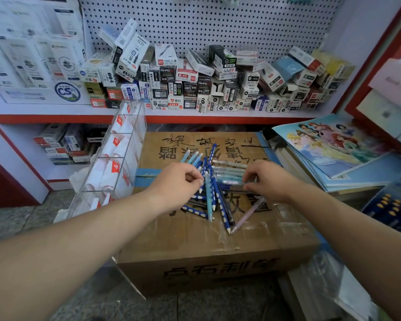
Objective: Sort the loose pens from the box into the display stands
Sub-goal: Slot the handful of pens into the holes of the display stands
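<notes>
Head view, your left hand (178, 184) grip pinching a blue pen (204, 169), right hand (269, 179) grip clamped on pale pens (227, 173), atop cardboard box (195, 246).

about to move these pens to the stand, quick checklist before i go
1. Left hand pinching a pen from the pens: ok
2. Right hand curled round the pale ones: ok
3. Pile untangled: not ok, pens lie crossed
4. Display stand beside the box: ok
5. Free slot in the stand: cannot tell, white items sit inside
</notes>
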A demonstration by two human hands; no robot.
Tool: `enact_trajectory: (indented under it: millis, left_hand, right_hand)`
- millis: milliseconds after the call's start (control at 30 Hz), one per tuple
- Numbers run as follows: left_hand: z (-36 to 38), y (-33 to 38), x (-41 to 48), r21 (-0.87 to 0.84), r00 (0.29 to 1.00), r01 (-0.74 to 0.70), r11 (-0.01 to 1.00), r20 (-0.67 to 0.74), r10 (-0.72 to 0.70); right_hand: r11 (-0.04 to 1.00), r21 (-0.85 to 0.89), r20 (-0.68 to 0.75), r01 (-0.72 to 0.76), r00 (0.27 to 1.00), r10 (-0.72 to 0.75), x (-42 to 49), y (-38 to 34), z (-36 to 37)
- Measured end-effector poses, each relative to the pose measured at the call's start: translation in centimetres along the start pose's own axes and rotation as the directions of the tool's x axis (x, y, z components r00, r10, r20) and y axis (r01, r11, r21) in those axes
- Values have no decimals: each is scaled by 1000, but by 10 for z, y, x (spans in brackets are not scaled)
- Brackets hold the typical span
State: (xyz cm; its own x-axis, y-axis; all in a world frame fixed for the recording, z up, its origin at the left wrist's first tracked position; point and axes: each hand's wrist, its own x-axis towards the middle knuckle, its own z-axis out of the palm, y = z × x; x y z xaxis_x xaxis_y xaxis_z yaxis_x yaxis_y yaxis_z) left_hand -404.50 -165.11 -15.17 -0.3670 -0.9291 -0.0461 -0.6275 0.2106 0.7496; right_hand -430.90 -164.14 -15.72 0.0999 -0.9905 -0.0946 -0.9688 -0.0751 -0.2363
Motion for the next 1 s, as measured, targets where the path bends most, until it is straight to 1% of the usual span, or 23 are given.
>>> enact_trajectory:
  millis: [67,133,200,267,300,367,400,467,500,533,567,600,633,667,700,733,800,900,967,1000]
  left_hand:
    - [-1,0,0,-54,1000,5,999,-13,-6]
    - [-1,1,-1,-117,1000,-5,993,-2,5]
    - [3,5,-3,-204,998,-8,979,58,20]
    - [6,13,-8,-323,991,-3,946,128,47]
    - [7,17,-10,-381,986,-2,925,154,66]
    - [7,24,-14,-458,979,6,889,184,88]
    - [5,26,-15,-474,978,7,881,185,91]
    - [-1,25,-16,-468,979,1,884,182,95]
    - [-4,23,-16,-456,979,5,890,185,89]
    - [-7,20,-17,-443,978,14,896,191,79]
    - [-8,16,-17,-436,979,33,899,197,59]
    - [-8,12,-17,-437,979,59,897,203,35]
    - [-7,8,-16,-448,977,83,890,211,15]
    - [-6,6,-16,-462,975,104,881,222,1]
    - [-5,5,-16,-471,973,119,874,233,-7]
    - [-5,5,-16,-473,971,124,872,239,-9]
    - [-4,8,-17,-467,972,123,876,237,-10]
    - [-3,12,-18,-465,974,110,878,228,-1]
    - [-1,15,-19,-460,974,103,882,226,4]
    - [-1,16,-18,-462,975,102,881,224,5]
  right_hand:
    - [988,156,-85,-22,996,36,-4,-7,-9]
    - [940,341,-108,-27,992,68,-13,-24,-22]
    - [849,527,-48,-26,997,60,-25,-45,-32]
    - [738,674,7,-25,1000,27,-38,-65,-37]
    - [691,723,15,-18,1000,10,-43,-71,-38]
    - [641,768,7,2,1000,-12,-49,-79,-40]
    - [619,785,4,4,1000,-11,-50,-80,-40]
    - [589,808,1,-22,999,35,-48,-71,-39]
    - [619,784,-7,-41,997,74,-47,-64,-37]
    - [695,717,-23,-56,994,104,-47,-55,-34]
    - [792,606,-28,-72,993,112,-48,-45,-29]
    - [876,475,-3,-84,995,98,-50,-36,-23]
    - [933,349,53,-85,996,71,-52,-28,-16]
    - [969,238,126,-72,991,43,-54,-21,-10]
    - [990,133,185,-44,983,19,-57,-15,-4]
    - [999,43,207,-3,978,-6,-58,-10,1]
    - [997,-61,183,54,982,-42,-59,-2,7]
    - [991,-112,149,73,987,-56,-63,2,6]
    - [984,-156,149,86,987,-62,-67,2,3]
    - [985,-151,155,80,986,-56,-70,1,0]
